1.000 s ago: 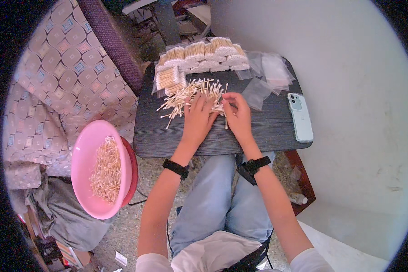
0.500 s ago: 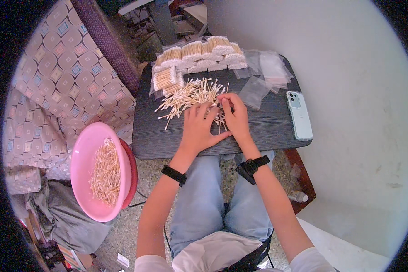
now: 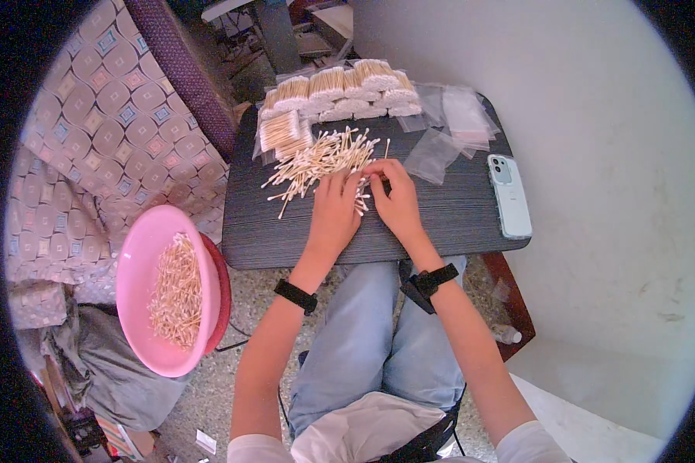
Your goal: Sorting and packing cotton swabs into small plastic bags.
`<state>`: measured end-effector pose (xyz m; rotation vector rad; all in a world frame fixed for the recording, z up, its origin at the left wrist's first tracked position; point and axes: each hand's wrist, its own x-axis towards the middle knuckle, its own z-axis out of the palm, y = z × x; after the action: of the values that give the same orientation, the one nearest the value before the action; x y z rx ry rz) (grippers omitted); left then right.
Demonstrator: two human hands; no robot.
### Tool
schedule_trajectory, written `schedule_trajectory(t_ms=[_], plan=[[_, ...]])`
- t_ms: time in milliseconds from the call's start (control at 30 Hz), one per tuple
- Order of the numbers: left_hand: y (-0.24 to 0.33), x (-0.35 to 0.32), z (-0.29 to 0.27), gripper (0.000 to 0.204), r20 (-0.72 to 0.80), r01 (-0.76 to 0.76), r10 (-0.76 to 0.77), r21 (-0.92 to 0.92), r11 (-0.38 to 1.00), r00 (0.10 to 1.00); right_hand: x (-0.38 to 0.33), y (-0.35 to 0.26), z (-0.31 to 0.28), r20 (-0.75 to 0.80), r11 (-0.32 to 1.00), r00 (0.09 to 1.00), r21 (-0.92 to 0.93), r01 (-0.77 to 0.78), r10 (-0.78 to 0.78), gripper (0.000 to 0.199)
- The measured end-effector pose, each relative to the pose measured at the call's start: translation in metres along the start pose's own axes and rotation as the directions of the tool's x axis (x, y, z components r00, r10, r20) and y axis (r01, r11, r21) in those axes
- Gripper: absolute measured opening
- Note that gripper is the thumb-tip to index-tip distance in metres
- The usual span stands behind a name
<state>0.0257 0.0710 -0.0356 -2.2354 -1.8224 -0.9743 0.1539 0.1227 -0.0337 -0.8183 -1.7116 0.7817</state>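
Note:
A loose heap of cotton swabs [image 3: 324,158] lies on the dark wood-grain table [image 3: 270,243], right in front of my fingers. My left hand [image 3: 336,212] is bent over the heap's near right edge, its fingers curled down and closed around some swabs. Close against it, my right hand [image 3: 395,202] has thumb and fingers pinched together on the same small bunch. White tips of those swabs [image 3: 361,204] show in the gap between both hands; the rest of the bunch is hidden by my fingers.
Filled bags of swabs [image 3: 328,85] are stacked along the far edge. Flat clear plastic bags [image 3: 432,154] lie at the right, near a pale phone [image 3: 510,197]. A pink basin [image 3: 135,309] of swabs stands left of the table. A wall [image 3: 594,193] rises close on the right.
My left thumb, stretched toward the right hand before, has drawn in. The hands have closed together around the small bunch of swabs.

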Motion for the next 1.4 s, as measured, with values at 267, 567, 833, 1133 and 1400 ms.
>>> schedule_trajectory(t_ms=[267,567,833,1133,1400], plan=[[0.007,0.001,-0.005,0.057,0.016,-0.002,0.001,0.08,0.997,1.0,0.0,0.001,0.001,0.002,0.996,0.999,0.067,-0.051,0.051,0.015],[0.006,0.001,-0.006,0.057,0.029,0.068,-0.07,0.075,0.995,0.997,0.003,0.002,0.0,-0.087,0.999,0.996,0.044,0.013,-0.009,0.015],[0.006,-0.002,-0.013,0.043,0.04,-0.058,0.061,-0.061,0.996,0.997,0.004,0.0,-0.001,-0.105,0.999,0.994,0.033,0.013,-0.01,0.014],[0.009,0.0,-0.012,0.061,0.044,-0.066,0.072,-0.129,0.989,0.996,0.004,-0.005,-0.001,-0.035,0.998,0.999,0.058,0.003,-0.001,0.015],[0.011,0.001,-0.012,0.083,-0.012,-0.036,0.035,-0.012,0.999,0.999,0.003,0.003,0.001,0.095,0.97,0.99,-0.212,0.123,-0.105,0.027]])
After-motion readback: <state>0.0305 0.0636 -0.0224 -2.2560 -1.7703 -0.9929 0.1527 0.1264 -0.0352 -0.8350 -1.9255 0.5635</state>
